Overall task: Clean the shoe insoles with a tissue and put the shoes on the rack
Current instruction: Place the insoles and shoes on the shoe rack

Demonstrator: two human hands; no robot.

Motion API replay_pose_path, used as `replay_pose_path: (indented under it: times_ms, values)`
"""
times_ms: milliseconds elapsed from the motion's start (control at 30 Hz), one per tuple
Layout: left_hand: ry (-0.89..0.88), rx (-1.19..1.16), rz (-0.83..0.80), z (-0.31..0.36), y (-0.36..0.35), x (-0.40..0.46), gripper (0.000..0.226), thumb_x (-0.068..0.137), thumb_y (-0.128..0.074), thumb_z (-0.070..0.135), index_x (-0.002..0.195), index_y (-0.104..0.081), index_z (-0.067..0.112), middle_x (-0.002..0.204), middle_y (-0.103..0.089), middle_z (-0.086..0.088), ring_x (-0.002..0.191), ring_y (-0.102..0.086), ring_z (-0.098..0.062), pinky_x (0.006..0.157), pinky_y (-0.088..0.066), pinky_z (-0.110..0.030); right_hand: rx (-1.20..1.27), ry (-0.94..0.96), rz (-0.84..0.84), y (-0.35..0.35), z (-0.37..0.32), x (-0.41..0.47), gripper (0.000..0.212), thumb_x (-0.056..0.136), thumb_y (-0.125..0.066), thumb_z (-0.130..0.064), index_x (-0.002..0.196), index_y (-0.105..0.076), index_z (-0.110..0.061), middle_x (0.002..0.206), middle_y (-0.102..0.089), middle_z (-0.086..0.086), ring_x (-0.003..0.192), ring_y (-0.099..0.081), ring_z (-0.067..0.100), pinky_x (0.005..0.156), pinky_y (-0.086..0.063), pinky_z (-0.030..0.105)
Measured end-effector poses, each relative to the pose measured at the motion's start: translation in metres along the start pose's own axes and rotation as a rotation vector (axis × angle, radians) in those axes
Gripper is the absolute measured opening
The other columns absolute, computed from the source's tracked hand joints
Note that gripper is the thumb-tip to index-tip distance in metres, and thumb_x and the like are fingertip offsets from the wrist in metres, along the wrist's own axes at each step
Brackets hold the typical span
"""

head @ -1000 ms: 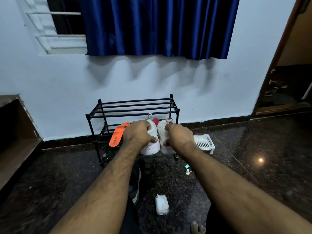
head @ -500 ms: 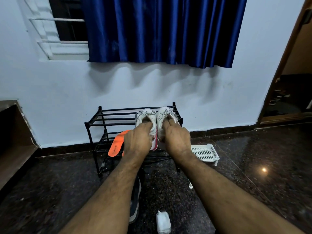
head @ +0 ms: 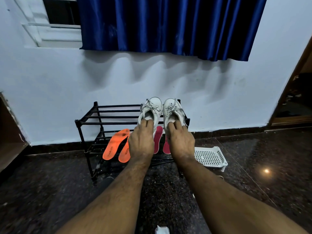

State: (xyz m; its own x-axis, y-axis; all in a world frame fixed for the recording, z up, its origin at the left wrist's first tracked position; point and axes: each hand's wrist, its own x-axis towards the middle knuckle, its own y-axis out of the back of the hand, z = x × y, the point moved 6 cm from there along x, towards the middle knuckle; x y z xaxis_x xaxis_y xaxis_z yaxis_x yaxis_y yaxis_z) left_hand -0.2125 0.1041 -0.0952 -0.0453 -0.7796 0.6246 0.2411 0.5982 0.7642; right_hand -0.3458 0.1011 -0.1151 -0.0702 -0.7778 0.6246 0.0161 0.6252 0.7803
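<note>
Two white laced shoes stand side by side, toes to the wall, on the right end of the top shelf of a black metal rack [head: 108,123]. My left hand [head: 141,141] grips the heel of the left shoe [head: 151,107], fingers inside its opening. My right hand [head: 180,141] grips the heel of the right shoe [head: 173,108] the same way. Two orange insoles [head: 116,144] lean on the lower shelf at the left. Two pink-red insoles [head: 157,139] lean between and behind my hands. A white tissue pack [head: 162,230] lies on the floor at the bottom edge.
A white perforated plastic tray [head: 209,157] lies on the dark speckled floor right of the rack. A dark shoe [head: 106,181] is partly hidden under my left forearm. A wooden shelf unit [head: 10,149] stands at the left, a doorway [head: 293,98] at the right.
Both hands lifted the white shoes from in front of the rack up onto its top shelf and pushed them toward the wall. The camera moved closer.
</note>
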Motion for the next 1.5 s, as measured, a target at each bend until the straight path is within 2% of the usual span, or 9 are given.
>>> replay_pose_path:
  times_ms: [100,300,500,567,800,1000,1167,1300,1500]
  values:
    - [0.013,-0.027,-0.015,-0.005,-0.021,0.006,0.027,0.090,-0.055,0.007,0.115,-0.052,0.019,0.115,-0.058,-0.003,0.088,-0.062,-0.025,0.061,-0.042,-0.035,0.040,-0.040,0.063,-0.016,-0.002,0.012,0.037,0.081,-0.081,-0.018,0.106,-0.053,-0.019,0.099,-0.057,0.002,0.072,-0.054,0.019,0.050,-0.035,0.030]
    - [0.053,-0.091,0.046,0.006,-0.053,0.036,0.039,0.091,-0.052,0.004,0.127,-0.052,0.019,0.126,-0.052,-0.007,0.102,-0.056,-0.030,0.082,-0.045,-0.042,0.147,-0.079,0.084,-0.049,-0.002,0.036,0.033,0.090,-0.071,-0.020,0.118,-0.053,-0.019,0.124,-0.056,0.000,0.092,-0.053,0.022,0.072,-0.053,0.035]
    - [0.113,-0.126,0.014,0.003,-0.091,0.053,0.032,0.093,-0.052,0.008,0.123,-0.052,0.019,0.121,-0.050,-0.009,0.100,-0.056,-0.032,0.080,-0.046,-0.044,0.251,-0.135,0.127,-0.067,0.004,0.055,0.024,0.104,-0.047,-0.033,0.123,-0.054,-0.020,0.134,-0.051,0.000,0.100,-0.051,0.023,0.071,-0.052,0.038]
    - [0.103,-0.149,0.020,0.004,-0.099,0.060,0.034,0.094,-0.052,0.008,0.126,-0.052,0.019,0.124,-0.049,-0.009,0.103,-0.055,-0.031,0.082,-0.045,-0.043,0.298,-0.171,0.131,-0.068,0.004,0.062,0.028,0.101,-0.052,-0.027,0.128,-0.053,-0.020,0.138,-0.048,0.001,0.104,-0.049,0.024,0.075,-0.052,0.039]
    - [-0.015,-0.276,0.006,0.000,-0.109,0.061,0.079,0.087,-0.068,0.003,0.152,-0.030,0.030,0.161,-0.019,-0.014,0.133,-0.045,-0.032,0.094,-0.052,-0.046,0.675,-0.295,0.101,-0.072,0.023,0.088,0.056,0.084,-0.064,-0.005,0.136,-0.051,-0.019,0.142,-0.038,0.011,0.122,-0.050,0.035,0.095,-0.050,0.047]
    - [-0.065,-0.142,-0.004,-0.014,-0.115,0.063,0.104,0.075,-0.077,-0.004,0.157,-0.018,0.022,0.157,-0.024,-0.012,0.118,-0.050,-0.030,0.085,-0.055,-0.043,0.496,-0.271,-0.057,-0.079,0.026,0.072,0.087,0.084,-0.067,-0.007,0.153,-0.023,-0.040,0.145,-0.032,0.010,0.118,-0.049,0.034,0.083,-0.056,0.048]
    - [-0.007,-0.253,-0.047,-0.017,-0.116,0.070,0.100,0.073,-0.080,-0.004,0.151,-0.027,0.031,0.162,-0.009,-0.008,0.123,-0.049,-0.034,0.082,-0.057,-0.047,0.408,-0.263,-0.170,-0.086,0.028,0.070,0.104,0.088,-0.065,-0.007,0.155,0.004,-0.048,0.135,-0.035,0.018,0.113,-0.045,0.034,0.076,-0.046,0.042]
    - [0.019,-0.468,-0.127,-0.010,-0.121,0.078,0.088,0.078,-0.066,-0.010,0.144,-0.033,0.037,0.164,0.000,-0.004,0.100,-0.064,-0.037,0.076,-0.059,-0.047,0.332,-0.258,-0.210,-0.086,0.023,0.080,0.096,0.092,-0.061,-0.012,0.154,0.001,-0.050,0.127,-0.042,0.019,0.112,-0.047,0.035,0.071,-0.042,0.040]
    - [0.015,-0.487,-0.129,-0.009,-0.124,0.079,0.067,0.088,-0.057,0.000,0.143,-0.035,0.032,0.155,-0.018,-0.008,0.099,-0.064,-0.038,0.075,-0.053,-0.040,0.258,-0.285,-0.093,-0.088,0.021,0.086,0.089,0.085,-0.070,-0.011,0.151,-0.016,-0.037,0.115,-0.051,0.018,0.103,-0.054,0.034,0.063,-0.038,0.036]
